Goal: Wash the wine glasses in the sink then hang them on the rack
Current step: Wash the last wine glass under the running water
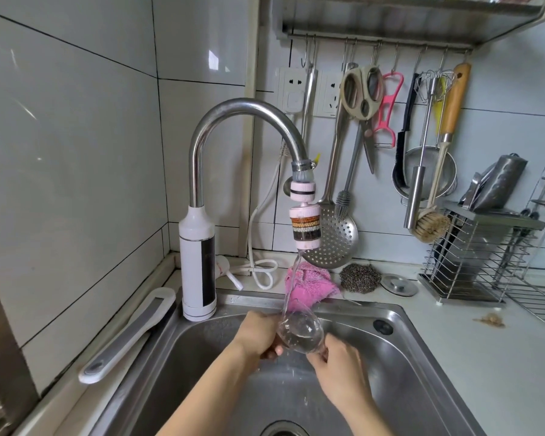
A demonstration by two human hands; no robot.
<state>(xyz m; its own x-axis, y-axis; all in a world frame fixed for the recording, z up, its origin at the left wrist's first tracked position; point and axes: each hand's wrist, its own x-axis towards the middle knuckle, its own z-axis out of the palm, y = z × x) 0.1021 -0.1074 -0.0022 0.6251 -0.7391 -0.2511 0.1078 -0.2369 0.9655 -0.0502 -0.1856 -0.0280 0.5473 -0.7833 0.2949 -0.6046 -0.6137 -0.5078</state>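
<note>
My left hand and right hand both grip the wine glass under the tap stream, near the sink back edge.

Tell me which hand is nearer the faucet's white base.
Left. The left hand grips the wine glass just right of the white base; the right hand holds the glass's far side, further right.
</note>
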